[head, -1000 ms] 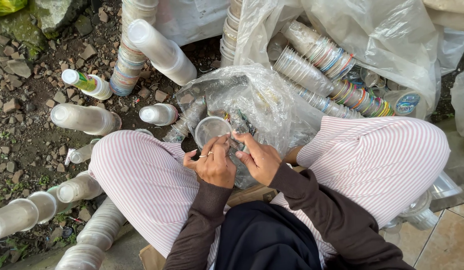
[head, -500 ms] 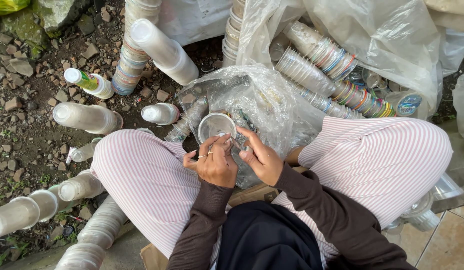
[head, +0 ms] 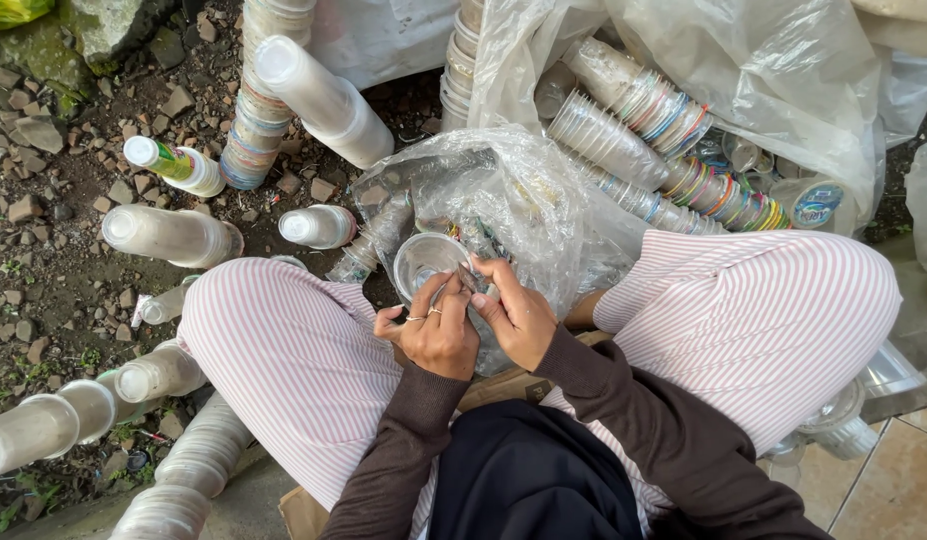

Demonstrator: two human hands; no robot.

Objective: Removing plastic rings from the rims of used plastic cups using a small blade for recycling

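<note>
Both hands meet over the lap, between knees in pink-striped trousers (head: 313, 360). The left hand (head: 435, 335) and the right hand (head: 513, 315) together pinch the rim of a clear plastic cup (head: 425, 262), its open mouth facing up just ahead of the fingers. Right behind the cup, touching it, lies a crumpled clear plastic bag (head: 503, 195) with more cups inside. Beyond the right hand a larger clear bag (head: 783, 80) holds long nested stacks of cups (head: 673, 150) with coloured rims, lying tilted; a round blue and white lid (head: 816, 204) sits at their far end. Left of the left hand, stacked white cups (head: 168, 235) lie on stony ground (head: 53, 180), among them a stack with a green and yellow label (head: 173, 165). A tall stack (head: 258, 100) rises ahead of them.
</note>
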